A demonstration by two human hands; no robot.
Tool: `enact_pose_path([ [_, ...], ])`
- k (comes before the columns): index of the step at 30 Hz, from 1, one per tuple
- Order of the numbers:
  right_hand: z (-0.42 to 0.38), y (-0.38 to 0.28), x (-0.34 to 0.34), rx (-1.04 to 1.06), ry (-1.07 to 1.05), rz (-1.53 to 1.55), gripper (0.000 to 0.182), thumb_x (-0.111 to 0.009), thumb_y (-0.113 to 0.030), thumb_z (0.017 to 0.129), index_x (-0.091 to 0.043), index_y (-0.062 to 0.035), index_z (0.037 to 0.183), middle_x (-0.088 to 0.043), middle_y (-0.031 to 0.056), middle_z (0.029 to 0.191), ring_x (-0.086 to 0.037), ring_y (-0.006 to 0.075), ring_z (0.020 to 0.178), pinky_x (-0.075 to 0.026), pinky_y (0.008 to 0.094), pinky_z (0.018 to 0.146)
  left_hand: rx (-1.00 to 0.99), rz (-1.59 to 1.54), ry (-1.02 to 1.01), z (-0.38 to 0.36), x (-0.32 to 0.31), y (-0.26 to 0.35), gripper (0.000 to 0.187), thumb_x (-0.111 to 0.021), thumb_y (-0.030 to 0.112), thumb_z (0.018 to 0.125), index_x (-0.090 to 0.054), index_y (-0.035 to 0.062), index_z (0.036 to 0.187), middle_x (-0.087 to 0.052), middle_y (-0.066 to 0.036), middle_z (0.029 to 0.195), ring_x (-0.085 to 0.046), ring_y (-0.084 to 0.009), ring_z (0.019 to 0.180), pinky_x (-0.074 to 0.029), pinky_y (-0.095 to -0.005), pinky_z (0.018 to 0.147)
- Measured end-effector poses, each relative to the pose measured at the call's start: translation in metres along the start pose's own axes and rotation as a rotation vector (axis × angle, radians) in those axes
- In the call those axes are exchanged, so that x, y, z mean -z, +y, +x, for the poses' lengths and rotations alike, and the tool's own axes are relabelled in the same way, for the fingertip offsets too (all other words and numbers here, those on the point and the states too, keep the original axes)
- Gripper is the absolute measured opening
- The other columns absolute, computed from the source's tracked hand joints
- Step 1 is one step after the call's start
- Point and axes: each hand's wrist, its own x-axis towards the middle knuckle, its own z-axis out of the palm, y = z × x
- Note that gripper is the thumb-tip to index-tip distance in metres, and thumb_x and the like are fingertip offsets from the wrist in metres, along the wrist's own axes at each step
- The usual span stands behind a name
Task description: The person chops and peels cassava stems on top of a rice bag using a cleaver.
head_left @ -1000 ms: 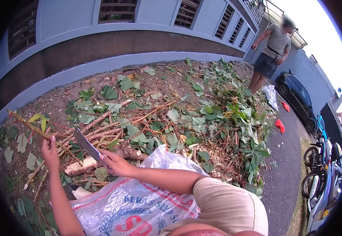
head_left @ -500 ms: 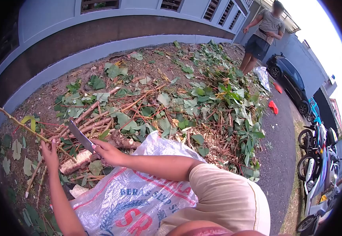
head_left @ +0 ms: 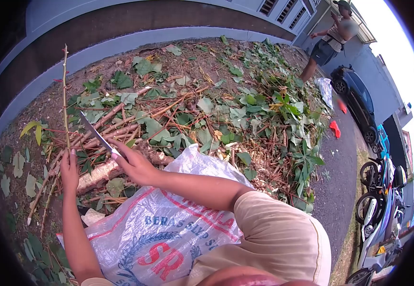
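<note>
My left hand [head_left: 69, 167] is closed round the lower end of a thin greenish-brown branch [head_left: 65, 102], which stands nearly upright in view. In my right hand [head_left: 134, 163] is a knife [head_left: 96, 134], its long blade pointing up and left toward the branch without touching it. A thick log [head_left: 100, 174] with its bark partly stripped lies just below the knife. Beyond both hands is a pile of cut stems [head_left: 114, 129]. A white woven sack [head_left: 169, 229] with red and blue print spreads under my right forearm.
Green leaves [head_left: 250, 109] and wood chips cover much of the ground. A blue-grey wall [head_left: 135, 38] borders the far side. At upper right stands another person [head_left: 333, 40], near a dark car [head_left: 357, 100]. Motorcycles [head_left: 383, 205] and a red object [head_left: 334, 129] are on the right.
The branch has swung from a slant to nearly upright, and its lower end is now at my left hand. The knife has shifted slightly down. The other person has turned and changed arm pose.
</note>
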Motion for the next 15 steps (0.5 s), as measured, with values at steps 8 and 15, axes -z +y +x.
enact_pose_path([
  [8, 0.003, -0.010, 0.009, 0.230, 0.174, -0.206, 0.054, -0.051, -0.029, 0.111, -0.037, -0.0124, 0.160, -0.063, 0.0174, 0.084, -0.068, 0.0368, 0.077, -0.051, 0.0492, 0.070, -0.193, 0.372, 0.096, -0.008, 0.003, 0.007, 0.039, -0.058, 0.031, 0.109, -0.068, -0.0033, 0.126, -0.074, -0.017, 0.103, -0.066, -0.0207, 0.092, -0.050, -0.0351, 0.088],
  [15, 0.010, -0.009, 0.021, 0.305, -0.110, -0.764, 0.044, -0.056, -0.032, 0.107, -0.054, -0.0159, 0.149, -0.067, 0.0178, 0.104, -0.071, 0.0400, 0.080, -0.056, 0.0518, 0.066, -0.077, 0.653, -0.023, -0.033, -0.009, 0.065, 0.047, -0.054, 0.042, 0.107, -0.071, 0.0012, 0.123, -0.072, -0.028, 0.111, -0.067, -0.0478, 0.103, -0.051, -0.0529, 0.088],
])
